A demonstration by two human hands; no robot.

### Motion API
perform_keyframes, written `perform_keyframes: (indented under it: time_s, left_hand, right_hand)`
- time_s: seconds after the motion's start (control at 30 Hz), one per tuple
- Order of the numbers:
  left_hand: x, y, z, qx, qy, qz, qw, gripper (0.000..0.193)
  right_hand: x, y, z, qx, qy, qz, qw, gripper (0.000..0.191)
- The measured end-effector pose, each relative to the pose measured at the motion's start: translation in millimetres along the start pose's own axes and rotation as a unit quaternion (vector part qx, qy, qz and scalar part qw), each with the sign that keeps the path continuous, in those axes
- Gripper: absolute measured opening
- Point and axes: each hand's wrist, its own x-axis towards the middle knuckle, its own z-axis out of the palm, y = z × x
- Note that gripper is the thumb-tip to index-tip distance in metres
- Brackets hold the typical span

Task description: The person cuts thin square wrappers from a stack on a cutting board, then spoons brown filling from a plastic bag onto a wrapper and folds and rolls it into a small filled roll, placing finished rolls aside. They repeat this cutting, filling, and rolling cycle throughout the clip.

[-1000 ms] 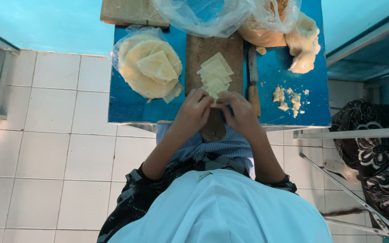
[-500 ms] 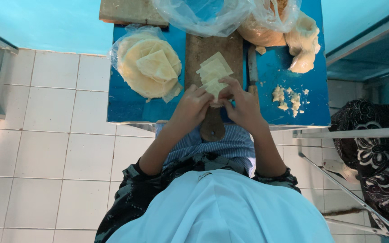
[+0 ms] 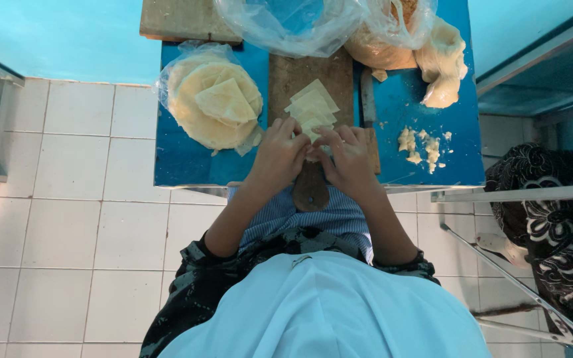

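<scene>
A stack of pale yellow square dough sheets [image 3: 313, 105] lies on a wooden cutting board [image 3: 300, 73] on the blue table [image 3: 187, 162]. My left hand [image 3: 278, 158] and my right hand [image 3: 351, 159] meet at the near edge of the stack. The fingertips of both pinch a pale dough sheet between them. The hands hide the near corner of the stack and part of the board; the board's round handle [image 3: 311, 191] sticks out below them.
A round pile of dough sheets in a clear plastic bag [image 3: 212, 106] sits left of the board. A knife [image 3: 368, 99] lies along its right side, with pale crumbs [image 3: 419, 142] beyond. Plastic bags [image 3: 300, 26], a dough lump [image 3: 442, 63], dark patterned cloth [image 3: 552, 219] at right.
Half a second ago both hands reached further over the stack's near end. They have since drawn back a little toward me, fingers still together at its edge.
</scene>
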Motion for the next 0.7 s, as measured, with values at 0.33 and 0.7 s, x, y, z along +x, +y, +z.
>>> perform_keyframes:
  time_s: [0.33,0.7]
  left_hand:
    - [-1.7,0.2,2.8,0.061,0.028,0.015,0.998,0.010]
    - [9.8,-2.9,17.5,0.135,0.059,-0.014,0.989,0.037]
  right_hand:
    - [-2.3,3.0,14.8,-0.050,0.032,0.008,0.998,0.047]
    - [-3.1,-1.3,10.1,-0.131,0.041,-0.024,0.990,0.045]
